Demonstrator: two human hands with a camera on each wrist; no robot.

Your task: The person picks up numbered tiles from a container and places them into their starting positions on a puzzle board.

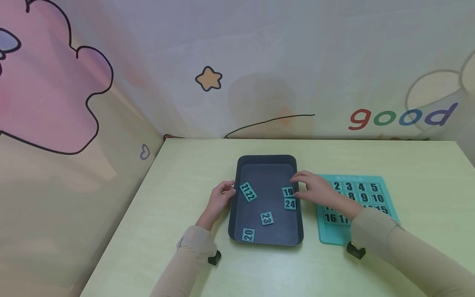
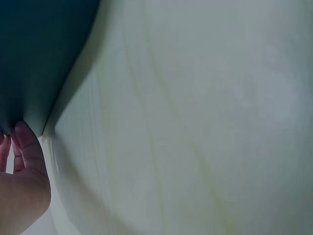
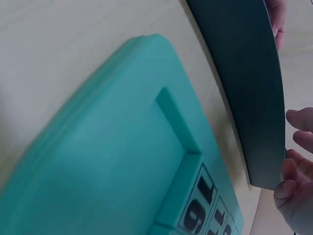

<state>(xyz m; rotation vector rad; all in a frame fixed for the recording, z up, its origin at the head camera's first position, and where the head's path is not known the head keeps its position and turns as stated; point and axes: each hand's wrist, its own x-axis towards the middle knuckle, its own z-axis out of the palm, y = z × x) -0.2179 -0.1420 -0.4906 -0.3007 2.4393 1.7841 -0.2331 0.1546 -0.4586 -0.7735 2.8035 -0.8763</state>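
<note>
A dark blue tray (image 1: 270,177) lies on the table with several teal number tiles in it. My left hand (image 1: 219,201) holds its left rim, thumb and fingers at the edge. In the left wrist view, that thumb (image 2: 28,142) lies against the tray's outer wall. Over the right rim reaches my right hand (image 1: 315,189), finger and thumb apart beside tile 19 (image 1: 288,192); whether they touch it is unclear. Below it lies tile 24 (image 1: 290,203). Tiles 21 (image 1: 245,187) and 22 (image 1: 251,195) sit together, apart from tile 23 (image 1: 266,218) and tile 20 (image 1: 248,235).
A teal number board (image 1: 335,238) with rows of tiles lies right of the tray, partly under my right forearm. An unfilled recess (image 3: 142,142) shows beside tile 16 (image 3: 196,205). Behind the pale table (image 1: 200,156) stands a printed wall cloth (image 1: 259,53).
</note>
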